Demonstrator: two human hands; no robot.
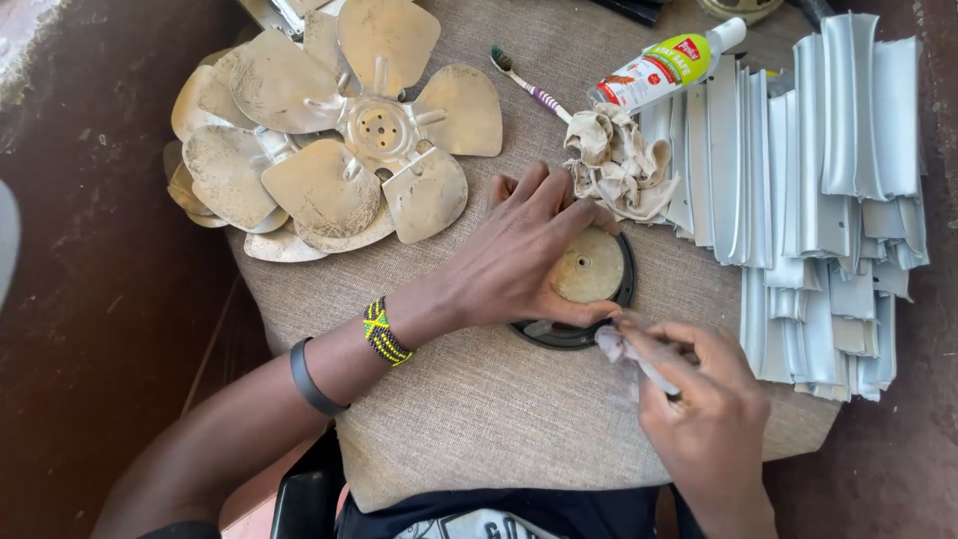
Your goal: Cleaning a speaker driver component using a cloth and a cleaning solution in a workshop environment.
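From my head camera, my left hand (529,250) lies flat over the round disc (584,279), fingers spread, pressing it onto the cloth-covered cushion (479,399). My right hand (699,399), just below the disc, pinches a small rag (621,349) against its rim. A crumpled cloth (619,165) touches the disc's upper edge. Fan blades (339,130) lie upper left of the disc, metal strips (818,180) to its right.
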